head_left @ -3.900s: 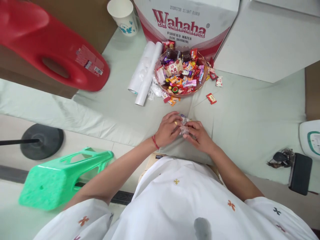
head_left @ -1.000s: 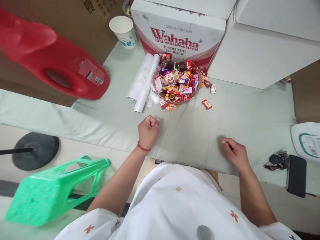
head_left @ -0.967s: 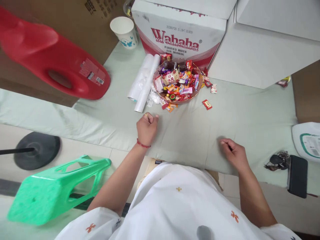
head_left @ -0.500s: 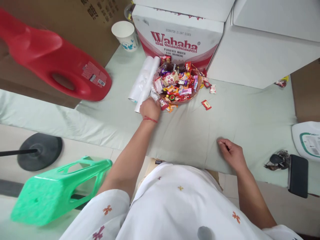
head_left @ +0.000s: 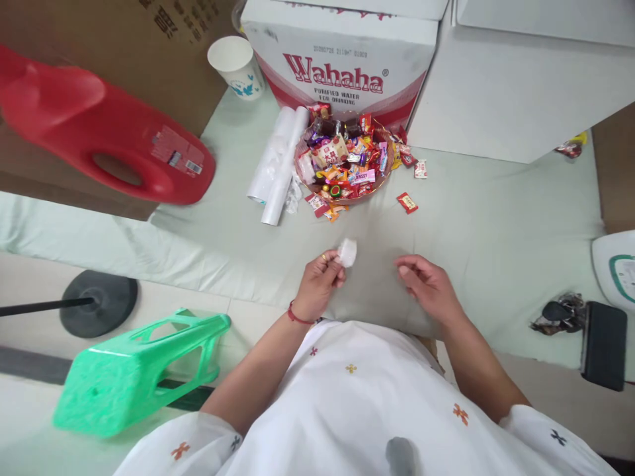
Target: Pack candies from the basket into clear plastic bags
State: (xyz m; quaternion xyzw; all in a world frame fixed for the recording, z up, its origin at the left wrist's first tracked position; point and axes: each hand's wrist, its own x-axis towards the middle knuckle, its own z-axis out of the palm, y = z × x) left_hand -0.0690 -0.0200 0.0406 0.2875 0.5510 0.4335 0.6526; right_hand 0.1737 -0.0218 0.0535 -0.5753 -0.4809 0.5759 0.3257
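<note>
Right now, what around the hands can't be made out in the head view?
All in the head view:
1. White piece: too small and blurred to identify; the left hand hides its gripped edge.
2. Bowl: bottom hidden by piled candies.
3. Red jug: far end cut off by the left edge.
4. White container: cut off by the right edge.

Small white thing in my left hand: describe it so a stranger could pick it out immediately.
Find the Wahaha box, then the candy bowl in front of it. On the near side, the left hand holds the small white thing. Unlike the brightly printed sweets beyond, it is plain, pale and hand-held.
</note>
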